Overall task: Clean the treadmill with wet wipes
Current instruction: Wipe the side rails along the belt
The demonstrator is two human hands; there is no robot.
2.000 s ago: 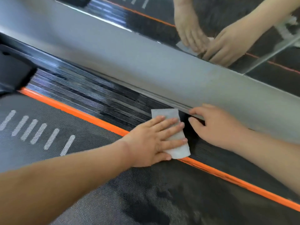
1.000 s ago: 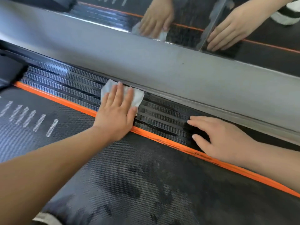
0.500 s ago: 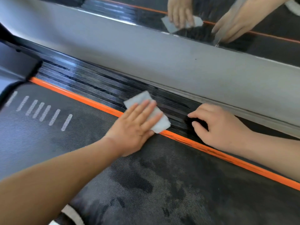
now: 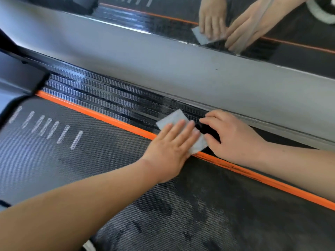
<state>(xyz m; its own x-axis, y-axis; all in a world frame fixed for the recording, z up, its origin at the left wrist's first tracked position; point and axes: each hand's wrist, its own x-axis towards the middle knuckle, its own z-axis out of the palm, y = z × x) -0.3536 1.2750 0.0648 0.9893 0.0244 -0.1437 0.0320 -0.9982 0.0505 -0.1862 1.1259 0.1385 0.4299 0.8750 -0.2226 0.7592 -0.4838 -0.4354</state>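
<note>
On the ribbed black rail point(image 4: 112, 98), the left grip point(image 4: 172, 147) lay spread flat, pressing the wipe point(image 4: 173, 118); the right grip point(image 4: 233, 138), fingers loosely curled and empty, rested just beside it, above the orange strip point(image 4: 94, 113) and belt point(image 4: 101, 153).

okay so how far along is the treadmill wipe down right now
Looks done: the ribbed black side rail to the left of the hands shines wet, and the belt shows damp patches. In hand: the left hand presses a wet wipe flat on the rail beside the orange strip, while the right hand rests close by. Left: probably the rail beyond the right hand, though how much cannot be told.
</note>
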